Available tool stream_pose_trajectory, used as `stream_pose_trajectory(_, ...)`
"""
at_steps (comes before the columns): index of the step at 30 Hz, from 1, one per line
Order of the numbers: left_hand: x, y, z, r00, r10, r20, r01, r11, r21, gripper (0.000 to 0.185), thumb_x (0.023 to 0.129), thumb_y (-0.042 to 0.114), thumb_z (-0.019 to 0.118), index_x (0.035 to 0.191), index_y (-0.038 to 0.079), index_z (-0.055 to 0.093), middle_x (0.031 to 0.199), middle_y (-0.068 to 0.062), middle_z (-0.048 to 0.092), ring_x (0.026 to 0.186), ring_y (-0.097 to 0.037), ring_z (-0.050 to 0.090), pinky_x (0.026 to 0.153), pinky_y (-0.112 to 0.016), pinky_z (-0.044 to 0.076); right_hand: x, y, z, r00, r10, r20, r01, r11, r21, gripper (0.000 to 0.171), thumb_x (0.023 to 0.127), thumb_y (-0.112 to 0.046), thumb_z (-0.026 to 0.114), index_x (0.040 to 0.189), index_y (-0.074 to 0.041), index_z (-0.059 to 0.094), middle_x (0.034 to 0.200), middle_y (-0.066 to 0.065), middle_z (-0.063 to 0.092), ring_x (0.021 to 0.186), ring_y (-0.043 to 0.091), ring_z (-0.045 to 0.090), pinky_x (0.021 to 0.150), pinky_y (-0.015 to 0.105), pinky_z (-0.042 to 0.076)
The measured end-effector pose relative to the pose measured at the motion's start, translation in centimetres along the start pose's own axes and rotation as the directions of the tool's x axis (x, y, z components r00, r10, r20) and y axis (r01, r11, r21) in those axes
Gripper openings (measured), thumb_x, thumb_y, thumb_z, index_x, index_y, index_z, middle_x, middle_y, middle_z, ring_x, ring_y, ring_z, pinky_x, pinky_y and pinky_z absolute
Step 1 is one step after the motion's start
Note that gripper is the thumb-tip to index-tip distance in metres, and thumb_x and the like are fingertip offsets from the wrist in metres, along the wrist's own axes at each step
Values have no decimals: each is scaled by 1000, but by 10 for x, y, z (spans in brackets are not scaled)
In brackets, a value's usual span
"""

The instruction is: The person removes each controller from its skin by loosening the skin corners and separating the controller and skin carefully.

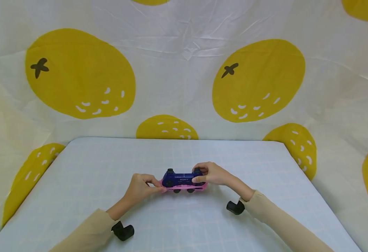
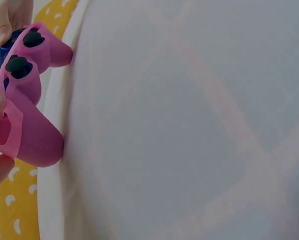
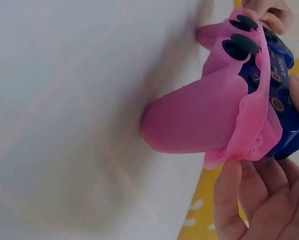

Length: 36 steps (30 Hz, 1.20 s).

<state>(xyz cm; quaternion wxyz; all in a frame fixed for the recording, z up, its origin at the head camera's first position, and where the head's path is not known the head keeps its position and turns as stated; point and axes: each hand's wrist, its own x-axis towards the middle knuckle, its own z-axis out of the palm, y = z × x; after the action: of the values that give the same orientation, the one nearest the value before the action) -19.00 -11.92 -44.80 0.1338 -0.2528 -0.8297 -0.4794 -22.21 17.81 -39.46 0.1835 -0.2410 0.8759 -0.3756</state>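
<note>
My left hand (image 1: 140, 187) is pinching the pink cover (image 3: 214, 115) beside the blue controller (image 1: 181, 179); my right hand (image 1: 213, 174) is gripping the controller's other end.

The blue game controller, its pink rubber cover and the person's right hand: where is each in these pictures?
blue game controller (image 1: 180, 178), head view, on its front face by the lettering.
pink rubber cover (image 3: 199, 117), right wrist view, on the bulging grip part.
right hand (image 1: 213, 174), head view, on the back of the hand.

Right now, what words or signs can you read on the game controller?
"SONY" on the blue game controller, on its face above the pink silicone cover.
Red circle sign on a button, seen from the right wrist.
Other button marks beside it are too blurred to read.
</note>
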Motion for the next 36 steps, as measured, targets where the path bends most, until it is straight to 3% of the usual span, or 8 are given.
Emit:
stream_pose_trajectory(5,-1,0,1,996,-20,-81,18,1000,-26,22,60,21,91,61,18,69,61,6,68,60,0,61,54,-20,50,1,1,-1,1000,-14,4,14,1000,19,36,88,-31,68,113,-7,62,84,0,66,77,8,54,70,27,43)
stream_pose_trajectory(9,2,-1,-6,994,-81,-79,80,997,-15,21,67,25,88,68,16,69,64,5,66,61,-4,59,54,-20,50,3,1,-1,1000,-12,3,12,1000,27,34,88,-29,69,112,-7,63,82,0,64,74,9,52,67,26,41)
stream_pose_trajectory(14,13,2,-17,972,-231,37,232,973,-21,37,84,33,74,112,10,68,100,-5,73,93,-17,66,73,-22,54,2,3,-1,999,-32,3,32,997,64,34,88,-27,69,114,-5,63,87,3,66,76,10,54,69,26,44)
stream_pose_trajectory(18,21,8,-13,935,-303,183,312,950,-21,50,91,36,64,131,7,57,119,-9,67,111,-23,62,90,-31,53,3,7,0,999,-46,4,45,996,71,36,88,-30,68,114,-6,63,92,4,68,79,10,57,73,27,46)
stream_pose_trajectory(21,26,14,-4,906,-344,247,361,932,-23,51,90,37,65,132,8,56,123,-9,65,113,-24,61,95,-38,51,3,9,0,998,-61,5,61,996,63,37,88,-33,67,115,-9,63,95,3,68,83,11,58,77,28,45)
stream_pose_trajectory(24,31,17,7,890,-384,245,400,917,-16,50,89,39,67,129,10,59,120,-8,66,107,-21,62,94,-39,51,4,13,0,996,-87,-6,87,995,40,39,90,-36,65,119,-10,62,100,3,67,89,13,57,79,31,45)
stream_pose_trajectory(29,34,17,18,882,-417,219,435,900,-37,47,90,37,66,124,5,62,111,-7,68,94,-15,61,89,-36,53,1,24,0,990,-129,-61,131,991,25,43,92,-33,63,127,-8,59,113,7,66,100,17,58,83,29,48)
stream_pose_trajectory(36,36,13,18,862,-448,236,476,876,-76,53,88,39,68,127,4,60,113,-8,68,96,-16,61,92,-38,52,-10,37,-7,976,-160,-151,177,978,112,39,91,-19,66,126,-4,58,123,15,64,109,28,61,90,23,50)
